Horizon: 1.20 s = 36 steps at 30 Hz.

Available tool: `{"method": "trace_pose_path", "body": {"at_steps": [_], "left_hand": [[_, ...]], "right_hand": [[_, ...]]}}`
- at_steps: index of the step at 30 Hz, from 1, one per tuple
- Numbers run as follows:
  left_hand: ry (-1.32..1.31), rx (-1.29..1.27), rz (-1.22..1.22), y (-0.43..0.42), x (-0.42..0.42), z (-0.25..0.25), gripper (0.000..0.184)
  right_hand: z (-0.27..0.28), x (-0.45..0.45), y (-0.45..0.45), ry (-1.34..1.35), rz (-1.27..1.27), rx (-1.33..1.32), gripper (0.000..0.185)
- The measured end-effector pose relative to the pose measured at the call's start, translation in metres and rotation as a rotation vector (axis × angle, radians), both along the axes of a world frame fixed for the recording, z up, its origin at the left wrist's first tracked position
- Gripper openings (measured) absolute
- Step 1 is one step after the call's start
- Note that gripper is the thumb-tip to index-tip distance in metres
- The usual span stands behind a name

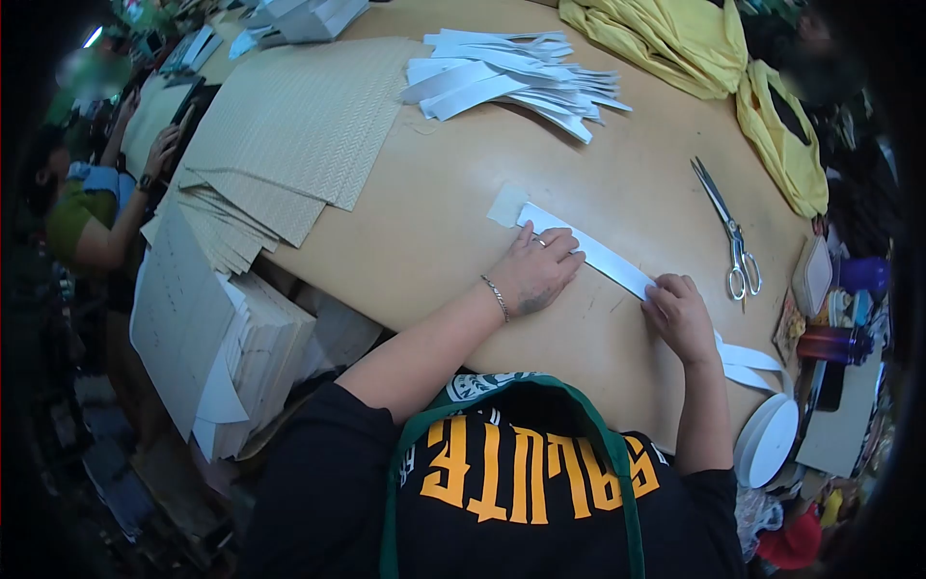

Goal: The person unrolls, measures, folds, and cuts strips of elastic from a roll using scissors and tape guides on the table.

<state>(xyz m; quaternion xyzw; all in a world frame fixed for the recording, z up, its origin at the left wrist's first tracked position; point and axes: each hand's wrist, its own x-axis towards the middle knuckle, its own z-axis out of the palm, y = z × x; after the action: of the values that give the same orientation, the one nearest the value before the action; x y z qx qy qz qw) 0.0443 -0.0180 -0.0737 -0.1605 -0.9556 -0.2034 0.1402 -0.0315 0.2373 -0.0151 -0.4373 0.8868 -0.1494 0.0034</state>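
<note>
A flat white strip of band [598, 257] lies slantwise on the table in front of me. My left hand [542, 272] rests palm down along its near edge, fingers spread and pressing on it; a ring and a bracelet show. My right hand [681, 315] pinches the strip's right end between thumb and fingers. At the strip's far left end is a pale translucent square patch [506, 206] on the tabletop. More white band [748, 357] runs beyond my right wrist, near a white roll [769, 441] at the table's edge. Whether it joins the strip is hidden.
Scissors [731, 227] lie to the right. Cut white strips [511, 77] are heaped at the back, beside woven-textured sheets [299, 116]. Yellow cloth [666, 43] covers the far right edge. A paper stack [260, 338] stands at left, near another person [101, 207].
</note>
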Motion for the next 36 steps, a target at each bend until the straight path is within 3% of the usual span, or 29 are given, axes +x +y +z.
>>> {"method": "trace_pose_path", "body": {"at_steps": [12, 20, 26, 36], "left_hand": [[-0.037, 0.033, -0.024, -0.004, -0.006, 0.002, 0.018], [-0.05, 0.065, -0.029, -0.002, -0.008, 0.002, 0.025], [-0.274, -0.229, -0.061, 0.013, -0.013, 0.04, 0.035], [-0.522, -0.578, -0.213, 0.054, -0.025, 0.075, 0.068]], "right_hand": [[0.001, 0.01, -0.009, 0.023, -0.043, 0.063, 0.02], [0.001, 0.012, -0.013, 0.042, -0.041, 0.076, 0.019], [0.002, 0.013, -0.011, 0.027, -0.077, 0.091, 0.016], [-0.013, 0.013, 0.003, 0.001, -0.161, -0.033, 0.006]]}}
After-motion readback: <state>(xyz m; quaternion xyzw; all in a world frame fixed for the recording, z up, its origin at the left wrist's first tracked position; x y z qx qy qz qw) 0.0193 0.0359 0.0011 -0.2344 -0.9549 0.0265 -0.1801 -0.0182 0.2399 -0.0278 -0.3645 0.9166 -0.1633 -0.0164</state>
